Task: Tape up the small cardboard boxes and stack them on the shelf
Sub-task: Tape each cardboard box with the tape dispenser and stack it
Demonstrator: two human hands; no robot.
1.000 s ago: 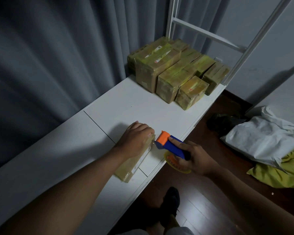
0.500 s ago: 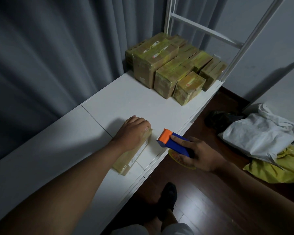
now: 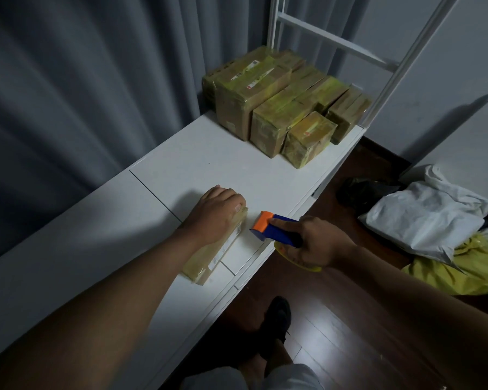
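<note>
Foot: a dark shoe (image 3: 278, 319) stands on the dark wooden floor (image 3: 350, 347) below the shelf edge, at the bottom of the view.
Shelf: a white shelf (image 3: 96, 235) runs from the near left to the far right, with a grey curtain (image 3: 82, 80) behind it.
Box in work: a long, flat cardboard box (image 3: 212, 254) lies on the shelf close to its front edge, wrapped in clear tape, a white label on its side.
Left hand: the left hand (image 3: 216, 213) lies on the far end of this box, palm down, its fingers bent over the far end and pressing it to the shelf.
Right hand: the right hand (image 3: 319, 243) grips the blue tape dispenser (image 3: 276, 229) by its handle, index finger laid along the top.
Dispenser: its orange head points at the box end, just beside it but apart; the yellowish tape roll shows under the hand, past the shelf edge.
Floor, right: a white bag (image 3: 423, 215) lies over a yellow bag (image 3: 459, 268), with a dark bag (image 3: 361, 190) beside them.
Stacked boxes: at the far end of the shelf a group of taped boxes (image 3: 282, 108) stands packed together against the white frame post (image 3: 400, 68).
</note>
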